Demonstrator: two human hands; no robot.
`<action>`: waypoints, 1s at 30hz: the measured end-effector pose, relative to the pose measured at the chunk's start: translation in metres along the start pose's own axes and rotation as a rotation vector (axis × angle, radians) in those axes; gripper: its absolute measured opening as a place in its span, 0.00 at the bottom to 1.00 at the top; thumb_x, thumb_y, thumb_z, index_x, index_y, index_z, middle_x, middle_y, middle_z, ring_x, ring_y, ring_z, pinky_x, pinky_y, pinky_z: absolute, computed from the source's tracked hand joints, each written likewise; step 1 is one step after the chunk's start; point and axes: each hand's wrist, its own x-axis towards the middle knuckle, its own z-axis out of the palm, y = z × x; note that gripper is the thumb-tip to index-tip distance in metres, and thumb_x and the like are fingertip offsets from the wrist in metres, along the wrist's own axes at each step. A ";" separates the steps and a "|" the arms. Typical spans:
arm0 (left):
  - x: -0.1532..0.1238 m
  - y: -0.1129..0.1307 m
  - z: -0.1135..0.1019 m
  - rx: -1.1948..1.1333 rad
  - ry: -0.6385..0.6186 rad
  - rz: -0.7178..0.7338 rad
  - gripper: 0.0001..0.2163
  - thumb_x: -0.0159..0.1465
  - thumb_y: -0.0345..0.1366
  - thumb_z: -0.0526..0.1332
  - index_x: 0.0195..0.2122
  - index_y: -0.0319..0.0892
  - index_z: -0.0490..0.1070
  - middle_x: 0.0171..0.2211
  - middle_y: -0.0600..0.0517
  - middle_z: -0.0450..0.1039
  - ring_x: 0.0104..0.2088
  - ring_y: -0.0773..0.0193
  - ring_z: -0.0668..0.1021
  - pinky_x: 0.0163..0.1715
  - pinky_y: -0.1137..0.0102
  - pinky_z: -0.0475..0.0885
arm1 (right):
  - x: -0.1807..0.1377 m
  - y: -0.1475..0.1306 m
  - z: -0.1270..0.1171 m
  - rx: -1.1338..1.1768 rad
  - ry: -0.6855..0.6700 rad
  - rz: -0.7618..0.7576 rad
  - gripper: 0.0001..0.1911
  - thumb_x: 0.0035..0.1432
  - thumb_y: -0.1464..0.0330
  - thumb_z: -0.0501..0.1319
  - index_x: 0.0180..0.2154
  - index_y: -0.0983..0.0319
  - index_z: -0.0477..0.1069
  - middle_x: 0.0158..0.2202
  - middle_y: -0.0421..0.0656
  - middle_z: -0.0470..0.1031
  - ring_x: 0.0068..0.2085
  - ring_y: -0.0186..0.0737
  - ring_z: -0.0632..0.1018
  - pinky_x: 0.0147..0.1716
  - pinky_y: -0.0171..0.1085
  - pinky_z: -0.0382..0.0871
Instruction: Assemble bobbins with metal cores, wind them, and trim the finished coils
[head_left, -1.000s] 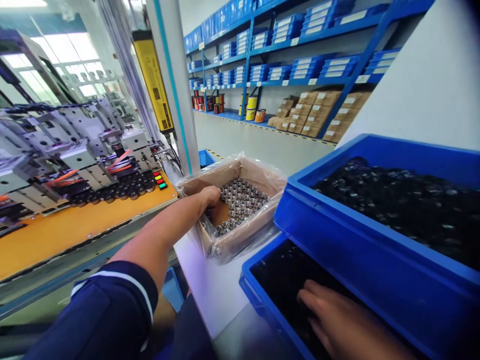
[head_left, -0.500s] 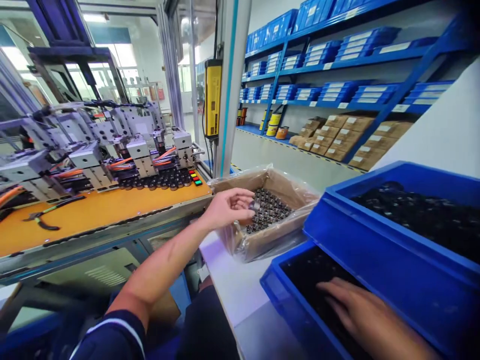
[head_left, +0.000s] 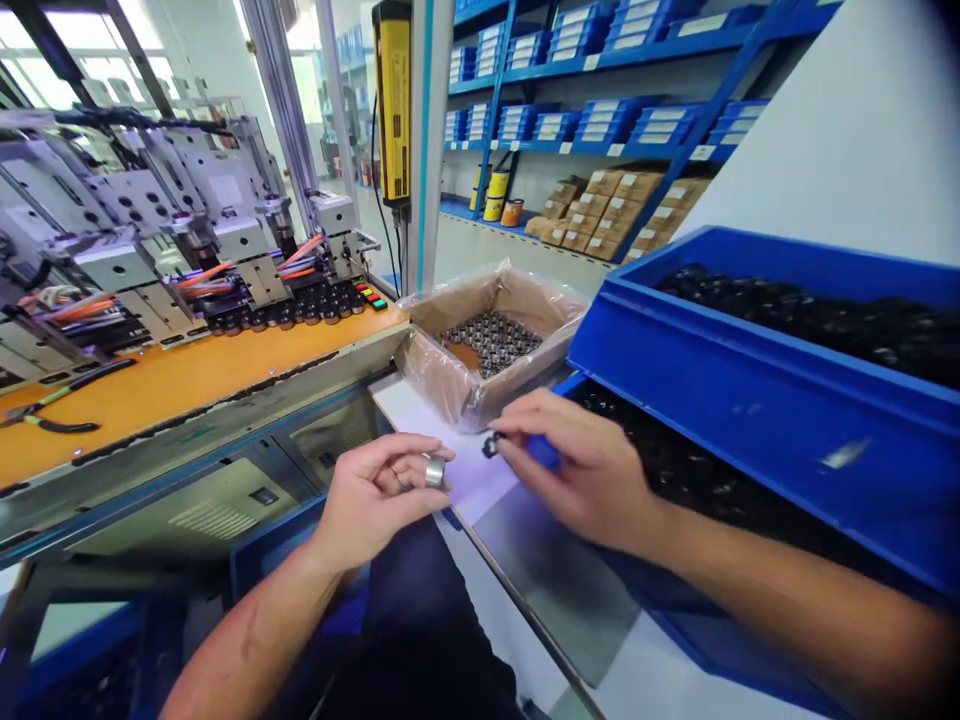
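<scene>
My left hand (head_left: 382,492) is closed in a pinch on a small silver metal ring (head_left: 435,470), held in front of me above my lap. My right hand (head_left: 581,462) is pinched on a small black ring-shaped part (head_left: 491,445), just right of the silver ring; the two parts sit a short way apart. Behind my hands stands a plastic-lined cardboard box (head_left: 450,375) of several small metal parts. A lower blue bin (head_left: 712,655) of black parts lies under my right forearm.
An upper blue bin (head_left: 750,390) of black parts fills the right. An orange-topped machine bench (head_left: 187,385) with fixtures and pliers (head_left: 45,400) is at left. A yellow light-curtain post (head_left: 394,100) and blue shelving (head_left: 600,80) with cartons stand behind. The white table (head_left: 480,480) edge runs below my hands.
My left hand came out of the cardboard box with a silver ring and moved toward me. My right hand left the lower blue bin holding a black part and met the left.
</scene>
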 end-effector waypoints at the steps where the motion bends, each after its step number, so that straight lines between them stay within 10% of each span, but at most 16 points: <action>1: -0.003 -0.001 0.001 0.014 -0.001 0.018 0.18 0.48 0.22 0.74 0.40 0.43 0.81 0.40 0.47 0.81 0.33 0.66 0.82 0.36 0.74 0.78 | -0.003 -0.008 0.006 0.054 -0.009 0.008 0.07 0.61 0.77 0.59 0.41 0.64 0.72 0.33 0.43 0.74 0.34 0.33 0.75 0.32 0.31 0.72; 30: -0.002 -0.022 0.023 -0.155 0.020 -0.090 0.19 0.44 0.20 0.75 0.37 0.41 0.79 0.37 0.49 0.84 0.34 0.65 0.84 0.35 0.75 0.80 | -0.026 -0.011 0.014 0.140 -0.033 0.032 0.07 0.62 0.77 0.58 0.42 0.63 0.69 0.37 0.45 0.70 0.37 0.34 0.74 0.33 0.34 0.73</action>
